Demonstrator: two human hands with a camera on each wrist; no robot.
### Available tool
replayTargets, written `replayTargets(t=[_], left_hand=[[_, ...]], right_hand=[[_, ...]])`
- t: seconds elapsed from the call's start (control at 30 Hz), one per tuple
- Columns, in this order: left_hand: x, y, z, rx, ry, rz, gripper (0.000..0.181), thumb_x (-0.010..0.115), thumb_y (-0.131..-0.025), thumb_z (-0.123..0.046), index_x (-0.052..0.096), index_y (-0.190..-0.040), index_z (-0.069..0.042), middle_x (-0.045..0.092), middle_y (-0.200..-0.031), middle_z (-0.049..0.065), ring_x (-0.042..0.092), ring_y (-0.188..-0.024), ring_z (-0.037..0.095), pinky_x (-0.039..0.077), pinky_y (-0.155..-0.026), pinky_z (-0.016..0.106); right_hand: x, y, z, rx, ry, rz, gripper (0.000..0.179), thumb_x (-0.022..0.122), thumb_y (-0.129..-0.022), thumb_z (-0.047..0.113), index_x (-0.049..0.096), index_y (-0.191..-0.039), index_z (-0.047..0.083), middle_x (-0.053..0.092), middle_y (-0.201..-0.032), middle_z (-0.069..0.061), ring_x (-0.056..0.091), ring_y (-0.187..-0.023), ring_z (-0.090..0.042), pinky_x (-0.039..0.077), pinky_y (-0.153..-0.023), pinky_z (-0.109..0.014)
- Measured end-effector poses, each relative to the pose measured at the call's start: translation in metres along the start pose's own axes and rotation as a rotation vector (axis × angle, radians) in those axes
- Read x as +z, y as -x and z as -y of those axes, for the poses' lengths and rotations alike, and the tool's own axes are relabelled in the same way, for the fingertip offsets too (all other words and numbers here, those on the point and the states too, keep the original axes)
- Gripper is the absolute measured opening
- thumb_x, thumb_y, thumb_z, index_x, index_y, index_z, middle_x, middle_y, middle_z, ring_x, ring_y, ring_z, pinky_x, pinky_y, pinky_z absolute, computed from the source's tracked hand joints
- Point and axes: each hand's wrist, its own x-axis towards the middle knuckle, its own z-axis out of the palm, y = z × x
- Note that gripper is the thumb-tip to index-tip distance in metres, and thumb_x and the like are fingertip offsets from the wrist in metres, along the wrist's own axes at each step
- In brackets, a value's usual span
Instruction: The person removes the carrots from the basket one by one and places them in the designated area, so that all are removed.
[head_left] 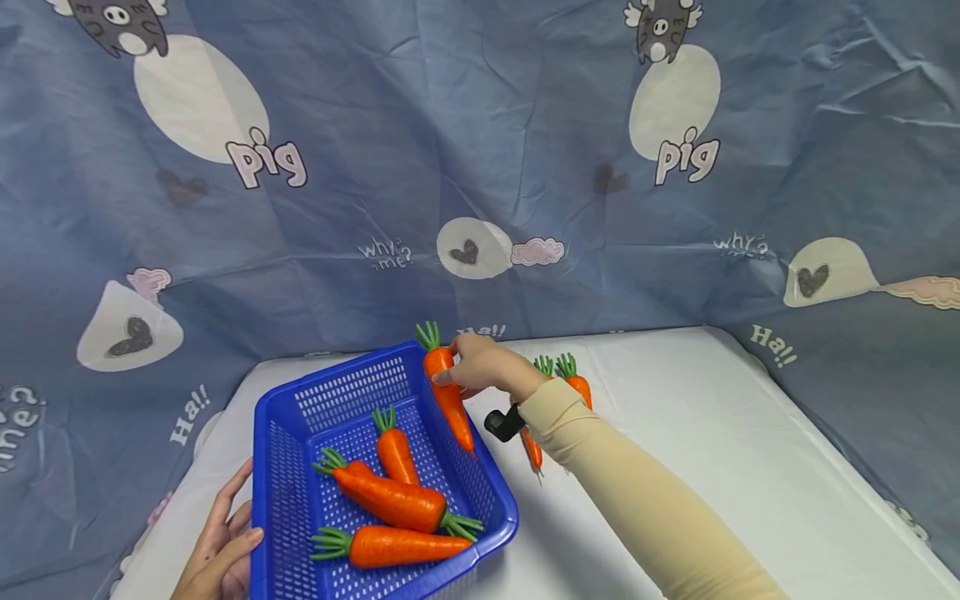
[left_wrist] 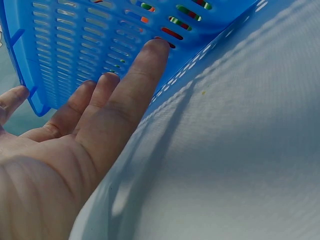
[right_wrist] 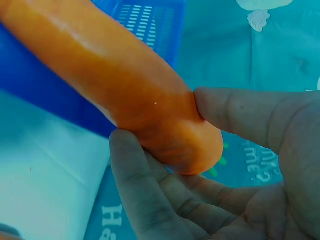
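A blue perforated plastic basket stands on the white-covered table, tilted in the head view. Inside it lie several orange carrots with green tops. My right hand pinches another carrot by its thick upper part, thumb on one side and fingers on the other, over the basket's right wall. That carrot's tip points down toward the near side, as its green top shows at the far end. At the basket's left wall is my left hand, its extended fingers resting against the slotted side.
More carrots lie on the white table right of the basket, partly hidden behind my right wrist. A black wrist mount sits under that wrist. A blue printed cloth hangs behind the table.
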Motion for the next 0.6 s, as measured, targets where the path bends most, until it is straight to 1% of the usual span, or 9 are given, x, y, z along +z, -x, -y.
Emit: replayTargets(t=[0.23, 0.47, 0.6], left_hand=[[0.001, 0.0, -0.001, -0.018, -0.018, -0.02, 0.076, 0.022, -0.111, 0.002, 0.0, -0.169, -0.042, 0.061, -0.148, -0.006, 0.071, -0.125, 0.018, 0.066, -0.089, 0.051], [0.001, 0.0, -0.001, 0.005, -0.009, 0.003, 0.078, 0.021, -0.11, 0.004, -0.001, -0.171, -0.04, 0.061, -0.148, -0.005, 0.07, -0.126, 0.017, 0.065, -0.091, 0.05], [0.0, 0.0, -0.001, -0.012, -0.015, 0.0, 0.078, 0.021, -0.111, 0.003, -0.002, -0.17, -0.042, 0.061, -0.149, -0.008, 0.07, -0.126, 0.015, 0.065, -0.092, 0.049]], right_hand=[[-0.014, 0.005, -0.006, 0.0, 0.01, -0.018, 0.06, 0.076, -0.101, 0.018, 0.05, -0.149, -0.008, 0.066, -0.128, -0.022, 0.077, -0.096, -0.028, 0.066, -0.08, -0.033], [-0.026, 0.01, -0.021, 0.048, 0.021, -0.047, 0.06, 0.076, -0.101, 0.019, 0.051, -0.149, -0.007, 0.066, -0.129, -0.023, 0.077, -0.096, -0.026, 0.067, -0.081, -0.033], [-0.032, 0.013, -0.032, 0.076, 0.017, -0.046, 0.062, 0.076, -0.101, 0.019, 0.05, -0.151, -0.006, 0.066, -0.128, -0.022, 0.078, -0.093, -0.026, 0.066, -0.082, -0.034]])
